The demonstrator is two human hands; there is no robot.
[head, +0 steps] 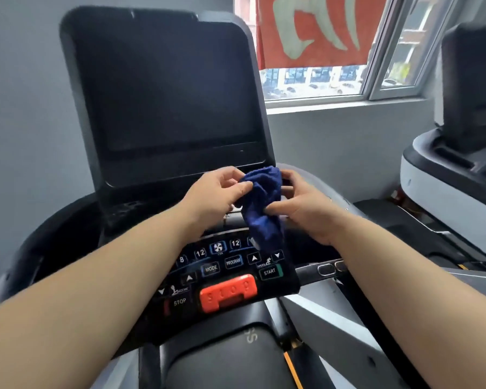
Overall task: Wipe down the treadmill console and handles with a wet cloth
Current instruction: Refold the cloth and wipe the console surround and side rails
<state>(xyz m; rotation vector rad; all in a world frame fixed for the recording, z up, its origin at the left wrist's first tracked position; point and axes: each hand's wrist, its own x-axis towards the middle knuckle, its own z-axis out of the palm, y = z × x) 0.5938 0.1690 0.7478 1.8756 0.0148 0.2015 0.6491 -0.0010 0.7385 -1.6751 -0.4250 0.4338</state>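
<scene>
1. Currently: left hand (216,192) and right hand (303,209) both pinch the bunched cloth (261,203), which hangs over the console's (230,265) far edge, just below the screen (163,88).
2. Step looks like regripping the cloth, not wiping.
3. Next: one-hand grip, press it flat on console.

Soft daylight enters through the window (314,80) at upper right; the picture is slightly blurred, and its edges bow from wide-angle distortion.
</scene>
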